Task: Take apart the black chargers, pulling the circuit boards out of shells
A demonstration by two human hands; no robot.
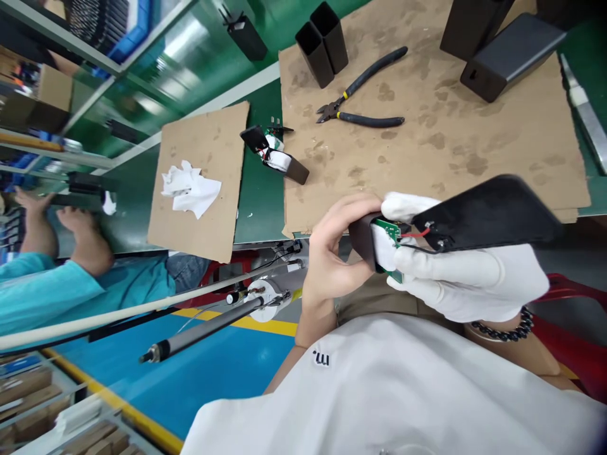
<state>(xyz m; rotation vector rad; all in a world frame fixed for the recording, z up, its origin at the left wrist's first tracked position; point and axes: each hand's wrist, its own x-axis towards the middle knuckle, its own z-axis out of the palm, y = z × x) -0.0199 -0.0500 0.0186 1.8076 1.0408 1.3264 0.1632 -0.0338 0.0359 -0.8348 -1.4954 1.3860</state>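
Note:
My bare left hand is wrapped round a dark brown plastic housing. A green circuit board with a white-wrapped block sticks out of the housing's open end. My right hand, in a white glove, has its fingers closed on the board's outer end. Joined to the board by a red wire and a black wire, a flat black end panel lies over the gloved hand. How deep the board sits in the housing is hidden.
Diagonal cutters lie opened on the cardboard. Brown housings stand behind, with larger ones at right. A partly assembled unit rests left, near a crumpled white cloth. A co-worker's arms are far left.

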